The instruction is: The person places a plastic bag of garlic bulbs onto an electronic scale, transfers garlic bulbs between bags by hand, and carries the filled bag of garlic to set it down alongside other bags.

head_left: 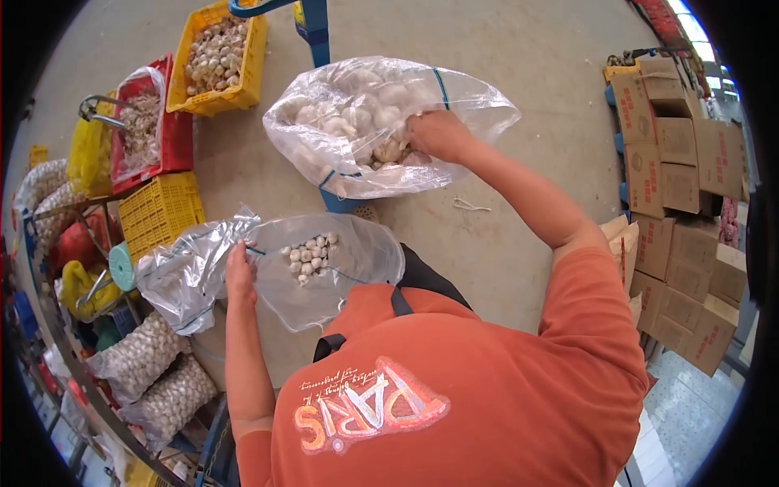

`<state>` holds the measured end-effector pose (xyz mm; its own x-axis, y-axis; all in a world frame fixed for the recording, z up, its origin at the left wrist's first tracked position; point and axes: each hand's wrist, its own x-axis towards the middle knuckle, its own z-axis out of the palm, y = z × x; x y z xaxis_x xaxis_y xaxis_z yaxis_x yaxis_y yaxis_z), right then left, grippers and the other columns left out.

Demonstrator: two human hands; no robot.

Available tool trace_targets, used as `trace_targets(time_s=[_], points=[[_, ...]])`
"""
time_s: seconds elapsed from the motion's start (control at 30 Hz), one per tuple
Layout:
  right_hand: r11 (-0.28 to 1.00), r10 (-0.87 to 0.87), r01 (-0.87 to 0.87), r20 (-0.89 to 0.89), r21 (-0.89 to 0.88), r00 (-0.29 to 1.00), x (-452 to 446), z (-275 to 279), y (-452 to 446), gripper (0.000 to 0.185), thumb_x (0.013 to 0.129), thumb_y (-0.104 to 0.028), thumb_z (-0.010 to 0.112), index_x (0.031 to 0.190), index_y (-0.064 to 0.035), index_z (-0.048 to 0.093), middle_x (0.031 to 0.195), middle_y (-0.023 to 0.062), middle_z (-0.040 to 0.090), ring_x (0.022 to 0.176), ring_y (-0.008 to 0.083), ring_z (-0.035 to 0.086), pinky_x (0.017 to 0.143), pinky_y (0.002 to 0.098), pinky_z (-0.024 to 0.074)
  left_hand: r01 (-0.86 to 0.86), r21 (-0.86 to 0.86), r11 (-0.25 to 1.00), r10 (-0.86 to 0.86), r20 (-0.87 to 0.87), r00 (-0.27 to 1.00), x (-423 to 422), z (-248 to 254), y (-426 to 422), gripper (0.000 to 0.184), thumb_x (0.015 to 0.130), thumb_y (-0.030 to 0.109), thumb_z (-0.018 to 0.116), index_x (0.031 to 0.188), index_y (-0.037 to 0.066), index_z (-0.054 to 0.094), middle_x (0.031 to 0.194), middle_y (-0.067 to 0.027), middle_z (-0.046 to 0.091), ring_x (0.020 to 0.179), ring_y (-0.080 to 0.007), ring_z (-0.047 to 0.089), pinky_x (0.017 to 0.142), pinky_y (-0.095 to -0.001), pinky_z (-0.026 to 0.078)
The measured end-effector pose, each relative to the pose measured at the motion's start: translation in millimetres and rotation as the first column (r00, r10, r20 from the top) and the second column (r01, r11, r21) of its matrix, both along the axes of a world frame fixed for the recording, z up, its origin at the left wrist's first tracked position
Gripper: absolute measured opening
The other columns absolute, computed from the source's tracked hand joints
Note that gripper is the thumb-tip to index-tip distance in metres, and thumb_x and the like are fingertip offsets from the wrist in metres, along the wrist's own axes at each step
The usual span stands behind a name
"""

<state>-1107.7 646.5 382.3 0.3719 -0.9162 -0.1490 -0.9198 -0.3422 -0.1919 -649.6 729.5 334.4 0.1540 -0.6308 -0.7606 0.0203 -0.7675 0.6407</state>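
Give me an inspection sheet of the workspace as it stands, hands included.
Surface: pale floor with scattered specks; the far bag's support is mostly hidden.
Job's things: far bag, clear, holding large garlic; near bag, clear, holding a cluster of small garlic.
Clutter: white string on the floor; crumpled film by the left hand.
Hands: left at the near bag's edge, grip unclear; right hand at the far bag's garlic, fingertips partly hidden.
Cables: nothing seen.
Surroundings: garlic-filled yellow crate, red crate and garlic sacks on the left; stacked cartons on the right.
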Motion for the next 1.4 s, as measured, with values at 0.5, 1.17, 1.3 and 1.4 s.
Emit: trace_targets(time_s=[0.5,1.17,1.3,1.4], points=[[0.911,-0.339,0.317,0.041,0.265,0.940,29.4,68.5,15.8,0.021,0.078,-0.028,0.060,0.083,-0.0090,0.067,0.080,0.0119,0.065,0.080,0.0297,0.062,0.070,0.0409,0.0486,-0.025,-0.012,1.000,0.025,-0.015,1.000,-2.4,-3.1,-0.4,0.030,0.094,0.036,0.047,0.092,0.009,0.060,0.058,0.0081,0.030,0.046,-0.0025,0.027,0.041,-0.0206,0.018],[0.835,-0.497,0.065,0.699,0.546,0.515,29.5,80.6,28.6,0.041,0.076,-0.020,0.071,0.113,-0.0070,0.060,0.096,0.0050,0.061,0.084,0.0126,0.056,0.075,0.0261,0.0461,-0.017,-0.002,1.000,0.017,-0.024,1.000,0.4,-4.4,-9.6,0.033,0.095,0.036,0.043,0.092,0.008,0.060,0.052,0.0073,0.030,0.040,-0.0041,0.026,0.038,-0.0212,0.018],[0.784,-0.600,-0.032,0.770,0.620,0.214,52.7,112.3,53.0,0.031,0.091,-0.019,0.055,0.119,-0.0090,0.059,0.085,-0.0010,0.061,0.073,0.0048,0.053,0.064,0.0206,0.0441,0.004,-0.018,1.000,-0.005,-0.045,0.999,1.2,-4.9,-11.9,0.031,0.094,0.035,0.046,0.093,0.008,0.061,0.056,0.0088,0.029,0.046,-0.0022,0.026,0.042,-0.0208,0.018],[0.710,-0.691,-0.104,0.717,0.697,0.091,86.4,119.1,71.1,0.031,0.095,-0.023,0.049,0.117,-0.0056,0.060,0.085,-0.0003,0.061,0.067,0.0042,0.049,0.059,0.0202,0.0432,0.036,-0.035,0.999,-0.036,-0.020,0.999,1.3,-7.6,-13.3,0.031,0.093,0.035,0.046,0.092,0.009,0.062,0.056,0.0090,0.029,0.047,-0.0025,0.027,0.042,-0.0210,0.019]])
